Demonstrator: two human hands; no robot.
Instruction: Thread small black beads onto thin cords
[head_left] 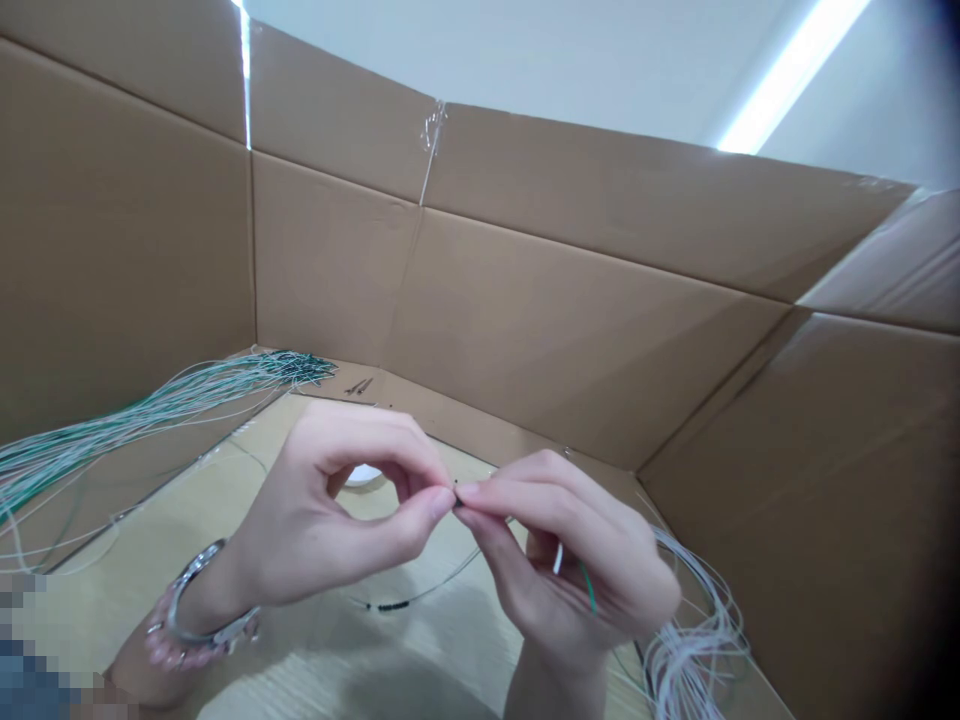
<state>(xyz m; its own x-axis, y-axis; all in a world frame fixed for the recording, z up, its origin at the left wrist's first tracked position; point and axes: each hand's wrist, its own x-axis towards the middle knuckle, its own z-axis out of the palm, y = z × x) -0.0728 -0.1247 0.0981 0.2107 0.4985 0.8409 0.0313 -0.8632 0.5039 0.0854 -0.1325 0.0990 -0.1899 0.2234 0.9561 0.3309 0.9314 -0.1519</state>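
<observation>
The fingertips of my left hand [345,510] and my right hand [577,550] meet above the table. Thumb and forefinger of each are closed in a pinch at a small black piece [458,499], mostly covered by the fingers. A green wire [588,588] and a white wire [558,558] show in the curl of my right hand. Below the hands, a thin wire [450,577] runs down to the left, carrying a row of short black pieces [393,606]. Partly hidden behind my left hand is a round white object [364,475].
Cardboard walls [525,290] surround the pale wooden table [300,660]. A long bundle of green and white wires [150,420] lies at the left. Small pointed metal tools [358,386] lie at the back. Coiled white wires [697,650] sit at the right.
</observation>
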